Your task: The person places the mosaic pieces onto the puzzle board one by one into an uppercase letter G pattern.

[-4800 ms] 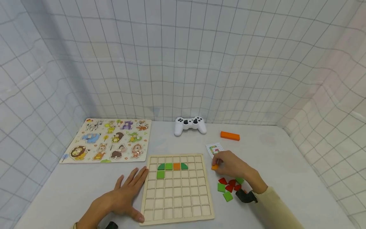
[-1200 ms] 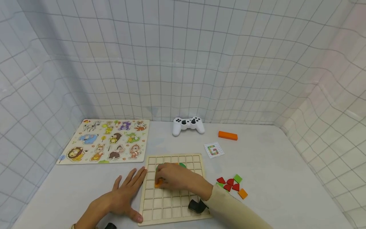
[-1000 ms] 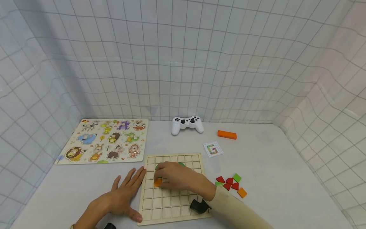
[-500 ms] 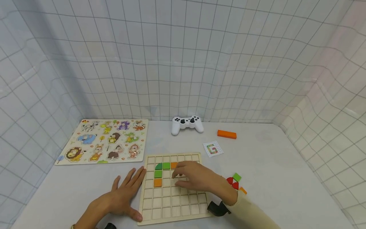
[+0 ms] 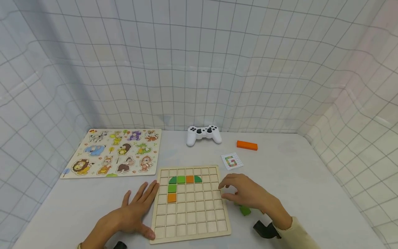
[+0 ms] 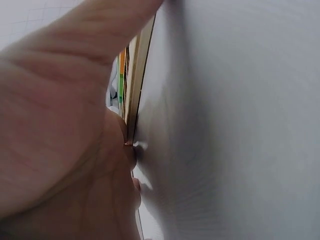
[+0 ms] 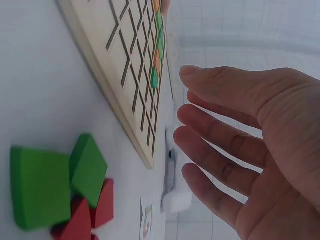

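Note:
A wooden grid board [image 5: 191,238] lies flat on the table, with orange, light green and dark green tiles set in its upper left cells. My left hand [image 5: 133,212] rests beside it, fingertips and thumb at the board's left edge. My right hand [image 5: 248,192] hovers past the board's right edge, fingers apart and nothing between them, as the right wrist view also shows. Under that hand lie loose pieces, among them a green tile [image 7: 40,187] and a red piece [image 7: 103,204]. In the head view the hand hides most of this pile.
A small card [image 5: 231,161] with a coloured G pattern lies behind the right hand. Farther back are an orange bar [image 5: 247,145] and a white game controller [image 5: 204,135]. An animal puzzle board [image 5: 113,160] sits at the back left. Gridded curtains surround the table.
My right hand took an orange tile from the right, set it in the left column below the light green one, let go and moved back right over the loose pieces. My left hand stayed put.

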A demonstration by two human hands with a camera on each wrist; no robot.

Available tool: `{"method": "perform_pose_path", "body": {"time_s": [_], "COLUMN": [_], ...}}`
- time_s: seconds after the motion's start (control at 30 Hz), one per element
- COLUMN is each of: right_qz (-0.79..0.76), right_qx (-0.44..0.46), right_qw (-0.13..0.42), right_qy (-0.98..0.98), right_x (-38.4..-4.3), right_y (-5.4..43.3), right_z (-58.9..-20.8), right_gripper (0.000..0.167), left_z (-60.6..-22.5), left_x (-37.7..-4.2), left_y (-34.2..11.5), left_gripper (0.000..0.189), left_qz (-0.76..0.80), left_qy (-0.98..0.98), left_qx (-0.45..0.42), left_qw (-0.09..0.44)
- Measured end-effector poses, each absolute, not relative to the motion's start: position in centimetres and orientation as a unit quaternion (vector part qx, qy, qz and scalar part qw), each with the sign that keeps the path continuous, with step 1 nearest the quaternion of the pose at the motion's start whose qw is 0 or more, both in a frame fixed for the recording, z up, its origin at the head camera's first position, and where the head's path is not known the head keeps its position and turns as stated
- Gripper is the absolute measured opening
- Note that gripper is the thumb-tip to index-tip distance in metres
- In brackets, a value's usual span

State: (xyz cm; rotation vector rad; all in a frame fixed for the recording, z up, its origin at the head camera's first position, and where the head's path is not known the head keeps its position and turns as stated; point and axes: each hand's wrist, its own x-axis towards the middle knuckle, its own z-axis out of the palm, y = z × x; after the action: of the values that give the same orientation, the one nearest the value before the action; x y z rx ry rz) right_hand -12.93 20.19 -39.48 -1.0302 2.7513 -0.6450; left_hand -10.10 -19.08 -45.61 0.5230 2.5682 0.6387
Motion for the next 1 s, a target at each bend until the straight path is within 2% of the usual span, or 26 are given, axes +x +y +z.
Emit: {"method": "perform_pose_path", "body": {"time_s": [0.27, 0.53, 1.0], "right_qz": [-0.229, -0.291, -0.356], "right_qx": [-0.297, -0.284, -0.269], "right_qw": [0.070, 0.079, 0.175], "right_qy": [0.924, 0.910, 0.878], "right_x": [-12.9, -13.6, -15.1], "right_y": [24.5, 28.3, 33.4], "right_z": [-39.6, -40.3, -41.0], "right_gripper": [0.020, 0.028, 0.036], "left_z": [-45.3, -45.3, -45.4], "left_x": [-10.2, -10.0, -9.9], "left_y": [-19.2, -19.3, -19.2], "left_gripper": [0.152, 0.151, 0.152], "left_qz": [0.233, 0.236, 0.236], "left_qy": [0.927, 0.925, 0.926], "left_qx": [0.199, 0.204, 0.194], "left_qw": [0.215, 0.216, 0.220]}}
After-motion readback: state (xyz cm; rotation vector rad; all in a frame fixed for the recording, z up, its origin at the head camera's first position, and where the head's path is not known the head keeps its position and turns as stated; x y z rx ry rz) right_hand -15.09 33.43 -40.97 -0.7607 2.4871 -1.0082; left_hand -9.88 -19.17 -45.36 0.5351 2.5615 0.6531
